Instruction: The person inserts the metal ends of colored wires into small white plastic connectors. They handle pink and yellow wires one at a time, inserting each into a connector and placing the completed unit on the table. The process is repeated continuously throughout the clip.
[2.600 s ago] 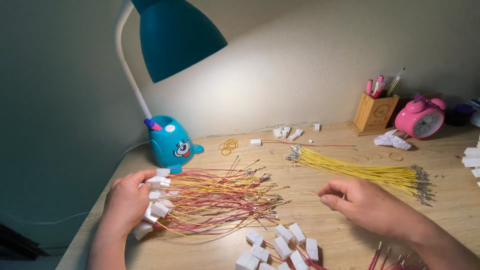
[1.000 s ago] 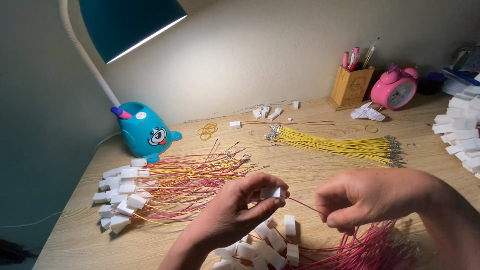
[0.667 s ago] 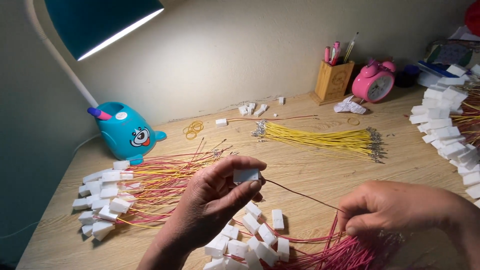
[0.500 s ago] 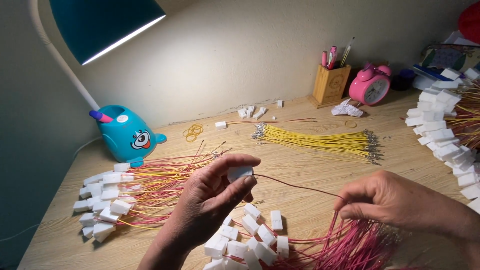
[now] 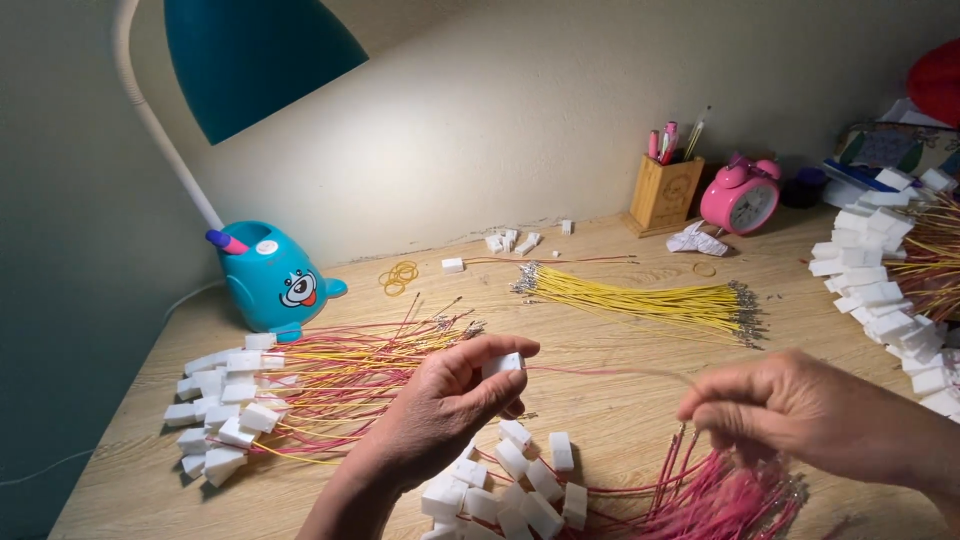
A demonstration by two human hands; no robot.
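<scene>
Two hands: left grip (image 5: 455,400) pinching white connector (image 5: 502,364), right grip (image 5: 800,410) pinching red wire (image 5: 600,372); pens in wooden holder (image 5: 665,192).

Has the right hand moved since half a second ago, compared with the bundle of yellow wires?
Yes. The right hand has lifted slightly off the red wires toward the yellow wire bundle.

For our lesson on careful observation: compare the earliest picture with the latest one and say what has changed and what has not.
The left hand left the finished wire pile and picked up a white connector. The right hand, empty before, now pinches a red wire running to that connector. The yellow wire bundle, lamp and pink clock stayed put.
</scene>
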